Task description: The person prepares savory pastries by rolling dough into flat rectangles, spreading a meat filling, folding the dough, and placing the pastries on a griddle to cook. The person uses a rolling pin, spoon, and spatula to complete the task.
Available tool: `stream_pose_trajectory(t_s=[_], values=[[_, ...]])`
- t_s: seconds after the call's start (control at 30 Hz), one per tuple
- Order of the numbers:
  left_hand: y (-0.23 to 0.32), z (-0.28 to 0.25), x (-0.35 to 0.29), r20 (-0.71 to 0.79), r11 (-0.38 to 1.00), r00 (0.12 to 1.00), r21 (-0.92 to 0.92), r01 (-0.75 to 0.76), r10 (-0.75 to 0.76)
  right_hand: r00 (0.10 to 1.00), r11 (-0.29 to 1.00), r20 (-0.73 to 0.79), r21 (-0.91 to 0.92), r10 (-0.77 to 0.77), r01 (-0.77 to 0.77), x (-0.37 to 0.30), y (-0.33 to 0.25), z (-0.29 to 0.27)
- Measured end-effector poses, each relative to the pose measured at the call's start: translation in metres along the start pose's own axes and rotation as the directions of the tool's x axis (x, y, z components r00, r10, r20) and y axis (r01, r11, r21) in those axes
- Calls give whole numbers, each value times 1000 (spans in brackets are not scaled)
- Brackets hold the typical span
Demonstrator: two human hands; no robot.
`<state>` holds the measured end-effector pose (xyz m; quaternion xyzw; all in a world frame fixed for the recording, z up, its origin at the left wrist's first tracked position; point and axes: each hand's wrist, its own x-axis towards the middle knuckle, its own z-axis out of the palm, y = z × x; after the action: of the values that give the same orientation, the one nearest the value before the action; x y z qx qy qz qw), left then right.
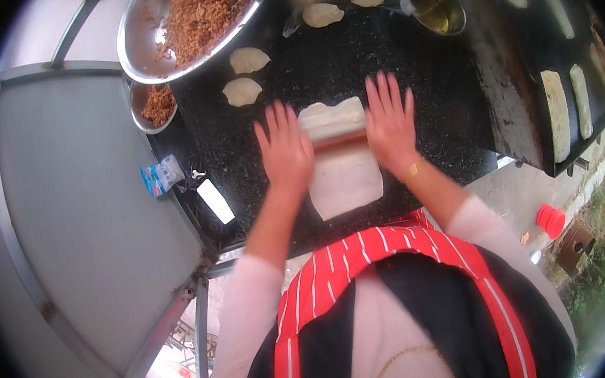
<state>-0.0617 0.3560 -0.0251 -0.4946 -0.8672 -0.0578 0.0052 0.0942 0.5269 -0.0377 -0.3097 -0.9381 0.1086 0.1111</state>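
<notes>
A flattened sheet of pale dough lies on the black speckled countertop in front of me. Across it runs a reddish-brown rolling pin, slightly blurred, with dough showing on its far and near sides. My left hand lies over the pin's left end, fingers stretched forward. On the right end rests my right hand, its fingers also straight and a little apart. Both palms hide the pin's ends. Two small dough pieces sit beyond my left hand.
A large metal bowl of reddish-brown filling stands far left, above a smaller filling bowl. More dough pieces and a bowl of yellow liquid are at the back. A griddle with long flatbreads is at right. A white phone-like slab lies left.
</notes>
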Motion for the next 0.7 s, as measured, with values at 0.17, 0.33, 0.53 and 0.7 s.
stream_pose_trajectory(t_s=[0.17, 0.33, 0.53, 0.7], values=[[-4, -6, 37, -101, 999, 995, 39, 15, -11, 997, 1000, -71, -16, -16, 15, 43, -4, 0], [-6, 0, 32, 11, 994, 998, 94, -59, 58, 998, 1000, -64, -10, -27, 27, 35, 8, 16], [-14, -14, 101, -100, 998, 995, 53, -17, 23, 972, 1000, -234, -14, -11, 8, 121, 12, 18], [-6, 0, 61, -52, 998, 997, -25, -55, 54, 996, 996, 88, -86, -24, 32, 55, 11, 10]])
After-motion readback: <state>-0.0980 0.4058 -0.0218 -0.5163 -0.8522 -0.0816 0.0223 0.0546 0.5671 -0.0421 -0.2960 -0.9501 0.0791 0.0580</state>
